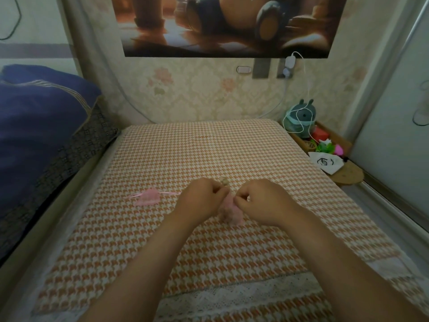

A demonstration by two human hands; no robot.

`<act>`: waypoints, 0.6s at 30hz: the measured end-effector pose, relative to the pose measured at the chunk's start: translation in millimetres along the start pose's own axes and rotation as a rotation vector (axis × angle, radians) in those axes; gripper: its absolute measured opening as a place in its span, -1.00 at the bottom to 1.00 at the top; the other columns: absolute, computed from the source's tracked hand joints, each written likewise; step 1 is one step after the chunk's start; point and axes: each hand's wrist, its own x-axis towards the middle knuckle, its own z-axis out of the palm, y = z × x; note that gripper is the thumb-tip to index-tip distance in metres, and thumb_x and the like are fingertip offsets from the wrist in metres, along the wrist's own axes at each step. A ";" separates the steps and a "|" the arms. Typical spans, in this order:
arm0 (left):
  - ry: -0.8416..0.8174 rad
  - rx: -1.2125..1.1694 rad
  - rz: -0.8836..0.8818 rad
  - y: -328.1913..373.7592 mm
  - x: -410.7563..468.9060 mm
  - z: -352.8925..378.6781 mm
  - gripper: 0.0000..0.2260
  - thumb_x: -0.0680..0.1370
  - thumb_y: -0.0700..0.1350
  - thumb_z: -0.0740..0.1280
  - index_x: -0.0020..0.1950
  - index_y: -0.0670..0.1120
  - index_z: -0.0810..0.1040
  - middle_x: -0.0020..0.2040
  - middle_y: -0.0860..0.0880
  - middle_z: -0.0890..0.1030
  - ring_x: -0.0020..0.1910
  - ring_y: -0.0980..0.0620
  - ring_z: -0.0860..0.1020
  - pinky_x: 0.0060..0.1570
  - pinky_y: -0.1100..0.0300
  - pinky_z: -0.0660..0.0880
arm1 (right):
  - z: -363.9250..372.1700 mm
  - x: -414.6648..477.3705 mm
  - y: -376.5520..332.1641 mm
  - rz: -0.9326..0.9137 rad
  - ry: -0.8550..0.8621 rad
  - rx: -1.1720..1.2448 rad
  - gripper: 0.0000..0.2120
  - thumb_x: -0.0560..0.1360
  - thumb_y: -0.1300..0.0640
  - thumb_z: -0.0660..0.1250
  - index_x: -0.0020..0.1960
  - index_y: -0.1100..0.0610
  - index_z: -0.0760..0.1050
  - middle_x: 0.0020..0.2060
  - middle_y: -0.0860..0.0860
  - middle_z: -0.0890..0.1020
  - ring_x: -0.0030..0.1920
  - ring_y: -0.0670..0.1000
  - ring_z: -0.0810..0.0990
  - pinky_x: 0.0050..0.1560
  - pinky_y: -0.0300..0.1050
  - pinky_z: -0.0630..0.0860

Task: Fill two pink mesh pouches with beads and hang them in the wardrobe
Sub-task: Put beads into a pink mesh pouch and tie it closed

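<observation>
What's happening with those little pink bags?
A person is working on one pink mesh pouch: the left hand and right hand both pinch its top, over the houndstooth cloth. The second pink pouch lies on the cloth to the left, untouched, ribbons spread out. A small pale lump beyond the hands may be beads; it's too small to tell.
</observation>
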 end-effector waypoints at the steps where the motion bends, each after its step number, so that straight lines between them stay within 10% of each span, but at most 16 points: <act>1: 0.013 -0.008 -0.005 1.5 0.0 -0.2 -0.65 0.54 0.10 0.30 -0.33 -0.09 0.62 -0.45 -0.01 0.57 -0.43 0.04 0.51 -0.34 0.07 0.47 | -0.1 0.7 0.1 0.008 0.006 0.006 -0.65 0.55 -0.09 0.19 -0.27 0.05 0.57 -0.37 -0.01 0.62 -0.36 0.00 0.54 -0.30 0.08 0.54; 8: -0.074 -0.135 -0.008 3.5 -4.0 -2.9 -0.85 0.48 -0.02 0.40 0.01 0.05 0.71 -0.11 0.14 0.67 -0.21 0.29 0.56 -0.25 0.41 0.43 | 2.4 3.8 -5.3 0.070 0.039 0.036 -0.77 0.57 -0.12 0.24 0.05 -0.11 0.65 -0.11 -0.12 0.69 -0.11 -0.06 0.62 -0.07 0.03 0.60; 18: 0.055 -0.063 -0.127 -51.6 6.1 -15.0 -0.80 0.55 -0.20 0.30 0.04 0.02 0.67 0.07 0.06 0.66 0.05 0.07 0.59 0.06 0.21 0.49 | 1.1 3.4 -8.7 0.122 0.004 0.107 -0.76 0.56 0.01 0.31 0.18 -0.07 0.65 0.11 -0.14 0.68 0.08 -0.07 0.63 0.11 -0.02 0.59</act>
